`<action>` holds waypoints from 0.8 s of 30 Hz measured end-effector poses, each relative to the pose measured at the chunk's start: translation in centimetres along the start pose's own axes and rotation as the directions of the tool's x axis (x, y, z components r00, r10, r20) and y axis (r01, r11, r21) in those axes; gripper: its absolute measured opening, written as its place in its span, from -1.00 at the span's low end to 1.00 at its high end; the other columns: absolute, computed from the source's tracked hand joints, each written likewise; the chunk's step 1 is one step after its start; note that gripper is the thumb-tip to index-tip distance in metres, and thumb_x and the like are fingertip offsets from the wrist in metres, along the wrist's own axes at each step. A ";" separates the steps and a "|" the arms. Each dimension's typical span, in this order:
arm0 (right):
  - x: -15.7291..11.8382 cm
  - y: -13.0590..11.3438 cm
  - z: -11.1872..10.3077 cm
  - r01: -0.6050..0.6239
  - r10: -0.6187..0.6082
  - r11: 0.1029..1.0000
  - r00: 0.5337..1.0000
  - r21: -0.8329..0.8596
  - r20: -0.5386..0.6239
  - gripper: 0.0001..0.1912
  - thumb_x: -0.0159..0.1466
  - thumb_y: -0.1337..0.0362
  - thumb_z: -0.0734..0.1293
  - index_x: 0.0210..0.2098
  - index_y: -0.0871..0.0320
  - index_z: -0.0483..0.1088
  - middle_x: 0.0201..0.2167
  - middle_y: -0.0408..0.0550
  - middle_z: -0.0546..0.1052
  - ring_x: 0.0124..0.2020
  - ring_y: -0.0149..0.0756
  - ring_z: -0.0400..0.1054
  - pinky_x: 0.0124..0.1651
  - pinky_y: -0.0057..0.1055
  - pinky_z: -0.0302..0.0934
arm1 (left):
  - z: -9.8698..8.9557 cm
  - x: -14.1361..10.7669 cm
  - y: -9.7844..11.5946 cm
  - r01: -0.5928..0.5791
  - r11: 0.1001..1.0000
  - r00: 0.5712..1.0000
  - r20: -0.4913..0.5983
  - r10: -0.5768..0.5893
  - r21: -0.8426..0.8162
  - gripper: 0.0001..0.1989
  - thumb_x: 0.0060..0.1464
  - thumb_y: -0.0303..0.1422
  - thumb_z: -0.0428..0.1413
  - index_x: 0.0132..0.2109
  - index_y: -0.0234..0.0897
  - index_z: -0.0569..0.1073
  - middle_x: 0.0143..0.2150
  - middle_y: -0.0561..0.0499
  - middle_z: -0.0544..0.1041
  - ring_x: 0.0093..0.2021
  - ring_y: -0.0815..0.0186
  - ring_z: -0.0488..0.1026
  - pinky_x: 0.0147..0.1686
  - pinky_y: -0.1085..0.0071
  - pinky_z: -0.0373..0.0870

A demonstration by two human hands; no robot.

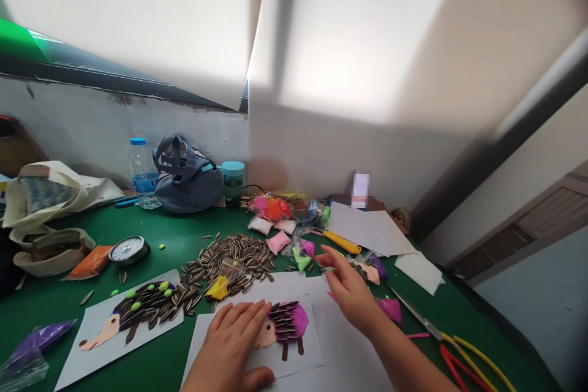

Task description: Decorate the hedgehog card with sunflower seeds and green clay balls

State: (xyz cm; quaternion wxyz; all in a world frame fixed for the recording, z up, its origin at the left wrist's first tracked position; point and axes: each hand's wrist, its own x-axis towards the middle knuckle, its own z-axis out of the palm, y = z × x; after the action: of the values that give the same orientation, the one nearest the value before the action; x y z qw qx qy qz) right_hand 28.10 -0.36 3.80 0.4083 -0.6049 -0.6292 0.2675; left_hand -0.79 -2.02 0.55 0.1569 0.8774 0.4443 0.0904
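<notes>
My left hand (234,343) lies flat with its fingers stretched out on the left side of a hedgehog picture. Part of the animal's peach head is hidden under it. The hedgehog (301,321) has a magenta clay body, brown legs and rows of striped sunflower seeds stuck on as spines. To the right, my right hand (351,294) hovers over the white paper, fingers apart, and I see nothing held in it. Just beyond its fingertips are a packet of green clay (302,259) and a heap of sunflower seeds (234,254).
A second hedgehog picture (160,327) lies at left. Scissors (432,327) and a yellow utility knife (342,242) rest at right. Along the wall stand a water bottle (143,174), a blue bag (188,180) and a teal-lidded cup (233,184). A round dial (128,250) sits at left.
</notes>
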 end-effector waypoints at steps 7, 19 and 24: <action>-1.1 0.6 1.3 0.192 -0.192 0.959 0.981 -0.208 0.022 -0.59 0.31 0.40 0.10 0.08 0.14 0.38 -0.11 0.04 0.56 -0.08 -0.19 0.44 0.01 -0.21 0.32 | -0.1 0.0 0.7 0.013 1.000 1.000 -0.010 -0.013 0.006 -0.06 -0.16 -0.14 0.35 0.35 0.04 0.15 0.32 0.01 0.30 0.28 -0.06 0.24 0.29 -0.15 0.02; -1.1 1.5 1.4 0.242 -0.160 0.770 0.969 -0.591 0.189 -0.65 0.26 0.50 0.21 -0.15 0.04 0.54 -0.15 -0.03 0.54 -0.09 -0.18 0.37 -0.03 -0.26 0.22 | 0.3 -0.2 0.5 -0.051 0.997 0.991 -0.119 0.057 0.053 -0.07 -0.20 -0.17 0.35 0.33 0.03 0.18 0.26 -0.02 0.38 0.23 -0.06 0.29 0.26 -0.12 0.03; -1.2 1.3 1.5 0.245 -0.151 0.752 0.968 -0.611 0.202 -0.70 0.31 0.45 0.23 -0.15 0.05 0.55 -0.16 -0.04 0.54 -0.10 -0.22 0.35 -0.04 -0.30 0.17 | 0.1 -0.2 0.7 -0.048 0.997 0.993 -0.109 0.054 0.054 -0.07 -0.20 -0.17 0.35 0.33 0.02 0.18 0.26 -0.02 0.38 0.23 -0.05 0.29 0.27 -0.12 0.01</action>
State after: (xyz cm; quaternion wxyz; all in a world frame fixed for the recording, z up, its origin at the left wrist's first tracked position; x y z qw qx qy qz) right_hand 27.48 -1.13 1.73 0.1625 -0.6160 -0.7699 0.0375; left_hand -0.35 -2.60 0.65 0.1073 0.8859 0.4318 0.1311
